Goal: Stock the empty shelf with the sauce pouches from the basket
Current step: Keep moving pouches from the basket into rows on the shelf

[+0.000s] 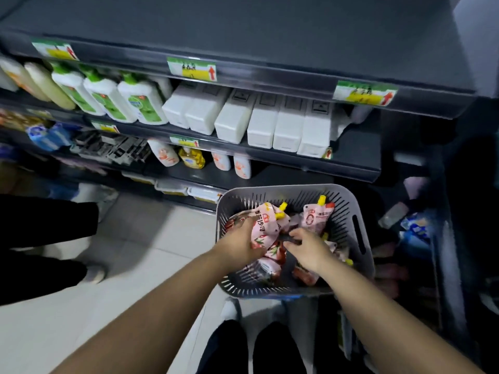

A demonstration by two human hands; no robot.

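Head view: both hands are down in the grey basket [351,209]. The left hand [240,245] clamps a pink sauce pouch [263,225], spout pointing far-right; the right hand [310,249] curls among loose pouches. The empty shelf [270,31] lies far above.

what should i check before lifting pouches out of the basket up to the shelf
1. Left hand has a pouch: ok, its fingers are closed on a pink sauce pouch.
2. Right hand has a pouch: cannot tell, it is down among the pouches, but what it grips is hidden.
3. Basket still holds stock: ok, several pouches lie inside, one upright pouch near the far wall.
4. Top shelf has room: ok, its visible surface is bare.
5. Basket is steady: cannot tell, its support is hidden under it.
6. Path upward: ok, nothing shows between the basket and the shelf edge.
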